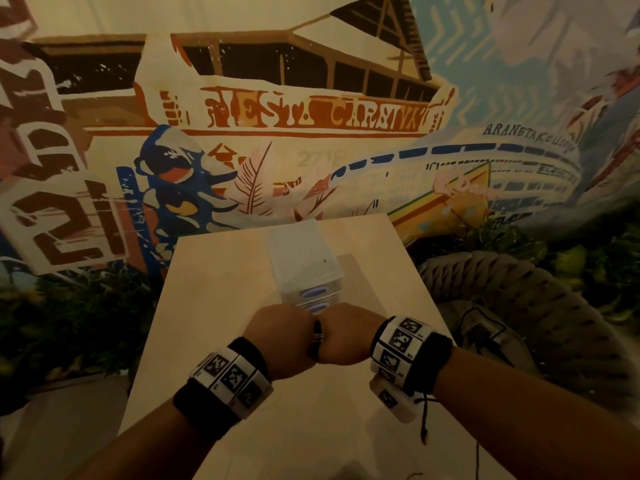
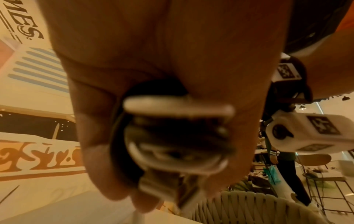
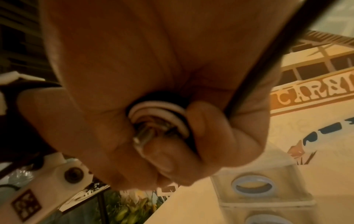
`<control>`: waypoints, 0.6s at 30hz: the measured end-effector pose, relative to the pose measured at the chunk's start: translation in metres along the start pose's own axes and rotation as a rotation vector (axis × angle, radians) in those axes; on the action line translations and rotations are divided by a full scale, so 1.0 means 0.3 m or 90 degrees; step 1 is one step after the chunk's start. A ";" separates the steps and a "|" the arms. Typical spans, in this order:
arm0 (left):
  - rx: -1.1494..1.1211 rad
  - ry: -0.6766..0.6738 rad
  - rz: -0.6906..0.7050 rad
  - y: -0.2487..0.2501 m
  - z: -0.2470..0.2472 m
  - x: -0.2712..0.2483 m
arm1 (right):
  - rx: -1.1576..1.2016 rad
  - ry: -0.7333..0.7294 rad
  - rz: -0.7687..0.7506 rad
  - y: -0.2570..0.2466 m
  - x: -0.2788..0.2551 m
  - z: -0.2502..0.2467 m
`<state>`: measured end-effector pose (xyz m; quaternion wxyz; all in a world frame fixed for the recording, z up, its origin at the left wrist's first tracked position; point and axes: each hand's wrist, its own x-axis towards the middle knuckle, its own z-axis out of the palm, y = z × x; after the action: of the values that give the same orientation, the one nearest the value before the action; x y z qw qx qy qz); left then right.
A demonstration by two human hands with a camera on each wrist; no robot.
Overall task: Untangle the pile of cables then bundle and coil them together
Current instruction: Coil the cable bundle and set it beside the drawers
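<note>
Both fists meet above the beige table (image 1: 214, 306), knuckles up. Between them shows a short stretch of the cable bundle (image 1: 317, 336), black with pale bands. My left hand (image 1: 280, 337) grips one side of it; in the left wrist view the fingers (image 2: 99, 159) curl round black and white loops (image 2: 172, 136) and a blurred metal connector (image 2: 162, 186). My right hand (image 1: 349, 337) grips the other side, closed round coiled white and black cable (image 3: 159, 116) with a metal plug (image 3: 141, 139). One black cable (image 3: 268, 63) runs taut out of that fist.
A white plastic drawer box (image 1: 304, 258) with blue ring handles (image 3: 253, 187) stands on the table just beyond my hands. A woven grey chair (image 1: 519, 278) sits to the right with a black cable (image 1: 485, 327) lying on its seat. A painted mural wall (image 1: 311, 116) is behind.
</note>
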<state>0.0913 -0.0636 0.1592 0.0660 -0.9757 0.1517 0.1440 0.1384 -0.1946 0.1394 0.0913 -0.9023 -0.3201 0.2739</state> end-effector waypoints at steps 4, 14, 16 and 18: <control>-0.004 -0.025 0.016 0.006 -0.003 -0.021 | 0.024 -0.022 -0.024 -0.014 0.011 0.033; -0.326 0.152 0.008 -0.146 -0.035 -0.048 | 0.188 0.027 -0.050 0.043 -0.053 -0.096; -0.534 0.195 0.026 -0.202 -0.023 -0.065 | 0.323 0.057 -0.035 0.078 -0.073 -0.134; -0.697 0.196 0.045 -0.220 -0.002 -0.068 | 0.436 0.084 -0.032 0.093 -0.079 -0.149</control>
<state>0.0936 0.0044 0.1716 -0.4768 -0.8718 0.0955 0.0598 0.1625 -0.2308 0.1775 0.4160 -0.8270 -0.2249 0.3039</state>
